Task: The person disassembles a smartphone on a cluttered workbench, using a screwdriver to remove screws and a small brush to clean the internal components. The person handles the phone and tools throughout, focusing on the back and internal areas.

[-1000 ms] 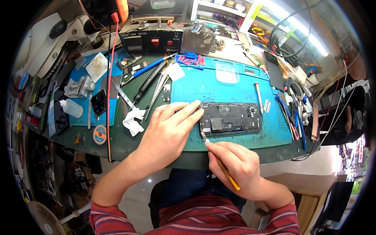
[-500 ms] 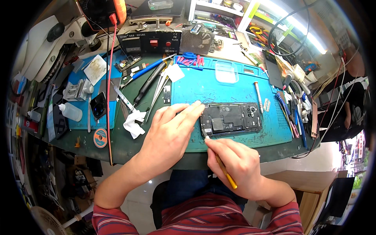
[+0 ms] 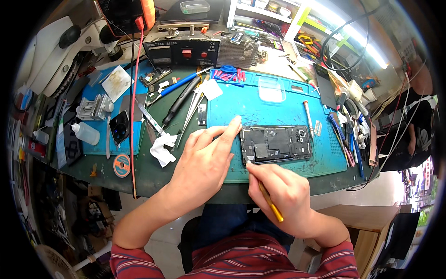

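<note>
An opened smartphone (image 3: pixel 278 143) lies flat on the blue work mat (image 3: pixel 232 102), its dark inner plates and camera cluster facing up. My left hand (image 3: pixel 204 158) is by the phone's left edge with fingers stretched out, holding nothing visible. Between the fingers of my right hand (image 3: pixel 281 190) is a slim gold-handled tool (image 3: pixel 271 202), gripped like a pen. Its working end is at the phone's lower left corner, partly hidden by my fingertips, so its kind does not show. To the right of the phone lies a small screwdriver (image 3: pixel 308 118).
Behind the phone sits a clear plastic tray (image 3: pixel 272 89). Tweezers (image 3: pixel 189 116), a white tissue (image 3: pixel 163 149), a dropper bottle (image 3: pixel 86 133) and a solder reel (image 3: pixel 121 165) lie to the left. Several hand tools (image 3: pixel 344 139) crowd the right edge. A black powered unit (image 3: pixel 181 52) stands behind.
The whole view has shifted slightly. My left fingers have spread a little at the phone's left edge. The right hand keeps the tool at the same corner.
</note>
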